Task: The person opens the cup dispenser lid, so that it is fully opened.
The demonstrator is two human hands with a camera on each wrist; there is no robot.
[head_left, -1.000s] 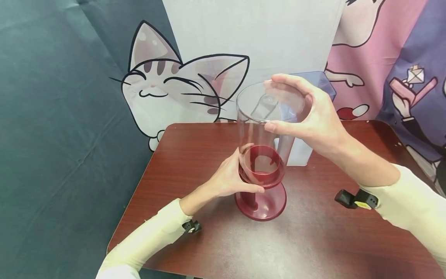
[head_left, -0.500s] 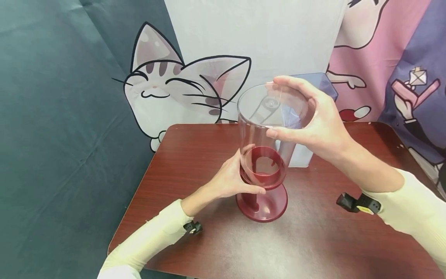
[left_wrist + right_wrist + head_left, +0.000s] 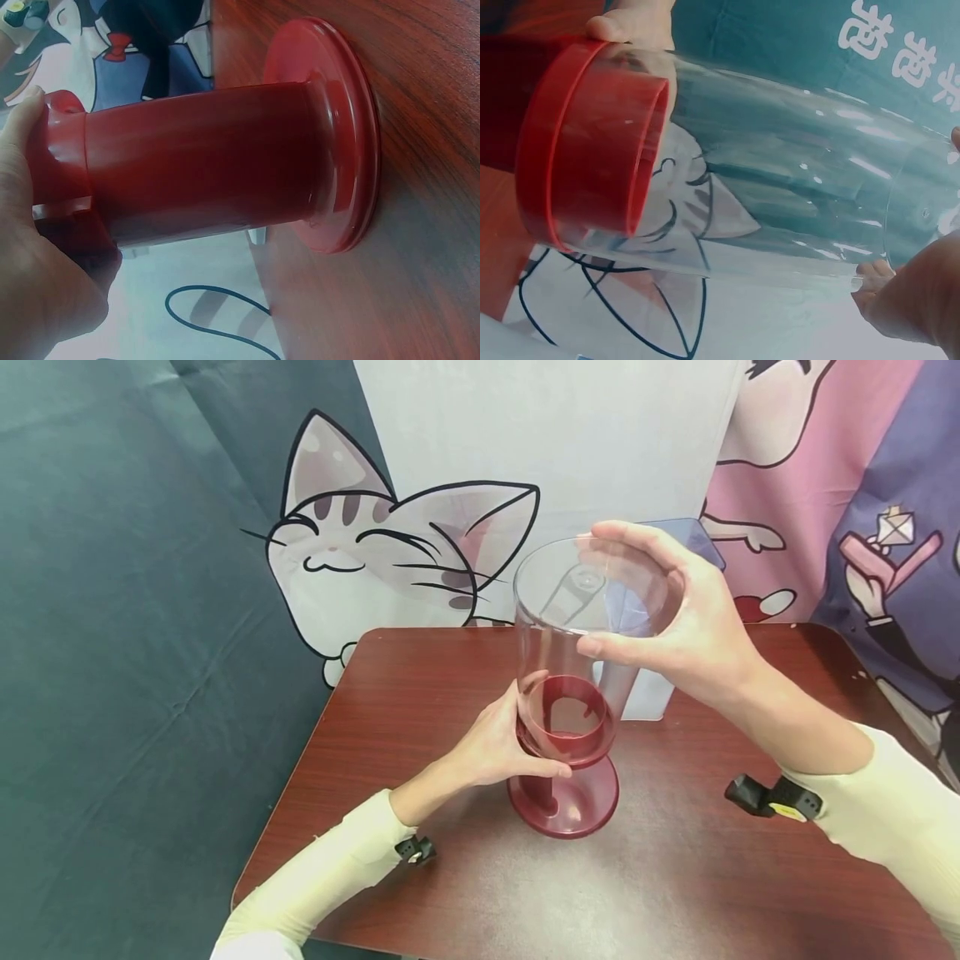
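A tall clear plastic cylinder [image 3: 551, 647] stands upright on a dark red pedestal base [image 3: 573, 806], its lower end around the base's raised red ring [image 3: 611, 142]. My left hand [image 3: 491, 747] grips the red collar at the top of the base, thumb in front and fingers behind it. Around the cylinder's upper rim curls my right hand [image 3: 690, 618], thumb on the near side and fingers on the far side. The base's round foot [image 3: 334, 135] rests on the table in the left wrist view. Part of the collar is hidden by my left hand.
The reddish-brown wooden table [image 3: 405, 685] has rounded corners. Behind the cylinder, partly covered by my right hand, stands a whitish container [image 3: 651, 697] with a translucent blue top [image 3: 686, 537]. Printed cartoon cloths [image 3: 375, 560] hang beyond the table's far edge.
The head view has shifted slightly. Both hands keep their holds on the cylinder and base, with hardly any movement.
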